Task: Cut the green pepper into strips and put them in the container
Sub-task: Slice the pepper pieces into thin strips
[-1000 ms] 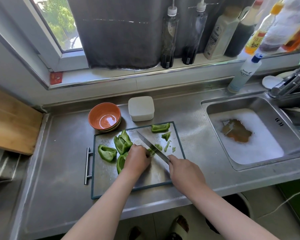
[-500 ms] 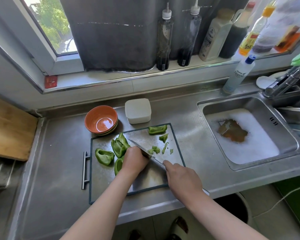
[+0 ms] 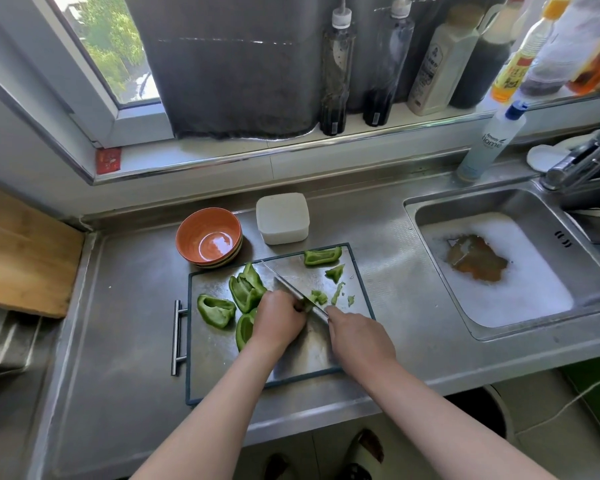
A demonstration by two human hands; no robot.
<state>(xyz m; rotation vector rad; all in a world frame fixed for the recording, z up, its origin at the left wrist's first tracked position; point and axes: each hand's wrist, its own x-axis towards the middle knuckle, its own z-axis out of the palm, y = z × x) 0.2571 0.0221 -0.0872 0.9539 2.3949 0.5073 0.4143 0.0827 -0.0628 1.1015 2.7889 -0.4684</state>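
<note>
- Counter (image 3: 118,341): brushed steel, dull sheen.
- Cutting board (image 3: 212,358): bright reflective metal, dark rim.
- Knife (image 3: 282,283): polished metal blade.
- Bowl (image 3: 187,233): glossy orange glaze.
- Container (image 3: 282,216): matt white plastic.
- Pepper pieces (image 3: 217,308): waxy, glossy skin.
- Side board (image 3: 21,251): smooth pale wood.

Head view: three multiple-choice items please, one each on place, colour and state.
1. Where is the white container? A in the sink; B on the counter behind the cutting board; C on the windowsill.
2. The top bowl is: A blue; B orange; C white.
3. The right hand: A hangs empty; B lies flat; C grips the knife.
Answers: B, it stands past the board's far edge; B, its glaze is orange; C, the blade runs out of its fist.
</note>
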